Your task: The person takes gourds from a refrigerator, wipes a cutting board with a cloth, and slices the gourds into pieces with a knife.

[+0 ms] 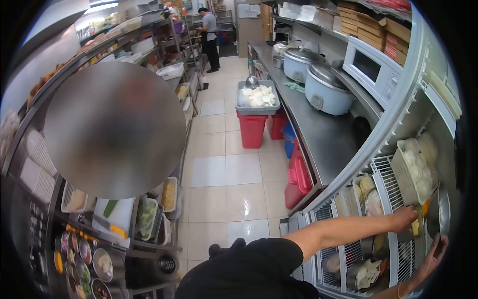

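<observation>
Both my arms reach into an open refrigerator at the right. My left hand (406, 219) is closed at the rim of a small container (421, 225) with yellow food pieces inside; its fingertips are partly hidden. Just below, my right hand (436, 255) grips the lower edge of a shiny metal bowl (439, 212), which is tilted up on its side. Above my left hand, a white plastic basket (402, 167) with round white items in clear wrap sits on the wire shelf (386, 179).
Lower shelves hold more containers, among them a pot of pale slices (368, 275). A steel counter (323, 144) bears two rice cookers (326, 89). A grey tub (258, 107) sits on a red bin (251, 130). Left stands a prep counter with a knife (117, 230). Another person (209, 37) stands far back.
</observation>
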`<state>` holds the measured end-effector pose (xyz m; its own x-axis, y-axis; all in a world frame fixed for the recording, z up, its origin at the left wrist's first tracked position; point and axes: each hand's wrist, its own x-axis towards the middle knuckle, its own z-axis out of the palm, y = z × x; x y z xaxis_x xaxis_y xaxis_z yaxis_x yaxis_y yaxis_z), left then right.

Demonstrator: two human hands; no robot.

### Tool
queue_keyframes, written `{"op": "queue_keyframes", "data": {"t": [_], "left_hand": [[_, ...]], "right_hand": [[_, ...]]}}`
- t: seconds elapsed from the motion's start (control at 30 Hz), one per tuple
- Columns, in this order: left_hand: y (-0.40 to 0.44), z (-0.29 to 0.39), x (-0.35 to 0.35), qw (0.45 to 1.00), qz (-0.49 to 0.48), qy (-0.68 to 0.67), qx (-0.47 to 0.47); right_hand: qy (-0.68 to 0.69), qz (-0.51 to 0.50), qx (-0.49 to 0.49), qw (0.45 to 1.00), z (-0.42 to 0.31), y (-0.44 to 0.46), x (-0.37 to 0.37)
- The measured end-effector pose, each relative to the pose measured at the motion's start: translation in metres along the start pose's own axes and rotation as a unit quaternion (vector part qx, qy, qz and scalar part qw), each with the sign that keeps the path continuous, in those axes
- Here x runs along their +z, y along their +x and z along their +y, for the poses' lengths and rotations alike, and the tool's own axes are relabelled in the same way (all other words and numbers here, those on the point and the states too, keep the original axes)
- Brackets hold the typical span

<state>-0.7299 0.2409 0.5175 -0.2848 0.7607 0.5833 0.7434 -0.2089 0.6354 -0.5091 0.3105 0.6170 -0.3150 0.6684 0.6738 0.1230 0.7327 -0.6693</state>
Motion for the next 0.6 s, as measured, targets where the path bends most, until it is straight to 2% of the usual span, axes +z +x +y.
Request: {"op": "queue_keyframes", "data": {"t": [0.13,0.17,0.23,0.3,0.33,0.37,0.4,0.43,0.47,0.5,0.53,0.6], "left_hand": [[-0.01,0.02,-0.011,0.997,0.044,-0.021,0.058],[-0.003,0.016,-0.007,0.998,0.026,-0.025,0.054],[0.009,0.002,-0.001,0.998,0.029,-0.04,0.048],[0.002,0.004,0.034,0.994,0.078,-0.055,0.053],[-0.017,0.007,0.036,0.982,0.108,-0.131,0.087],[-0.034,0.022,0.015,0.971,0.169,-0.134,0.105],[-0.042,0.033,-0.013,0.962,0.144,-0.192,0.129],[-0.05,0.054,-0.048,0.962,0.156,-0.162,0.157],[-0.061,0.079,-0.09,0.979,0.113,-0.143,0.088],[-0.073,0.091,-0.11,0.971,0.106,-0.208,0.058],[-0.091,0.096,-0.132,0.971,0.104,-0.215,0.028],[-0.104,0.097,-0.152,0.952,0.123,-0.28,-0.003]], "right_hand": [[0.073,-0.007,0.011,0.997,0.009,0.018,-0.001],[0.084,-0.001,0.018,0.996,-0.002,0.015,0.004],[0.082,-0.058,-0.039,0.994,-0.02,0.02,0.005],[0.056,-0.054,-0.08,0.994,-0.049,-0.001,-0.024],[0.036,-0.027,-0.096,0.994,-0.072,-0.017,-0.03],[0.062,-0.014,-0.081,0.995,-0.089,-0.023,-0.03],[0.104,0.003,-0.091,0.99,-0.121,-0.035,-0.027],[0.113,-0.033,-0.11,0.987,-0.147,-0.04,-0.031],[0.126,-0.017,-0.101,0.987,-0.172,-0.048,-0.027],[0.141,-0.022,-0.119,0.983,-0.187,-0.052,-0.026],[0.18,-0.022,-0.096,0.979,-0.197,-0.059,-0.023],[0.155,-0.048,-0.109,0.981,-0.188,-0.052,-0.034]]}}
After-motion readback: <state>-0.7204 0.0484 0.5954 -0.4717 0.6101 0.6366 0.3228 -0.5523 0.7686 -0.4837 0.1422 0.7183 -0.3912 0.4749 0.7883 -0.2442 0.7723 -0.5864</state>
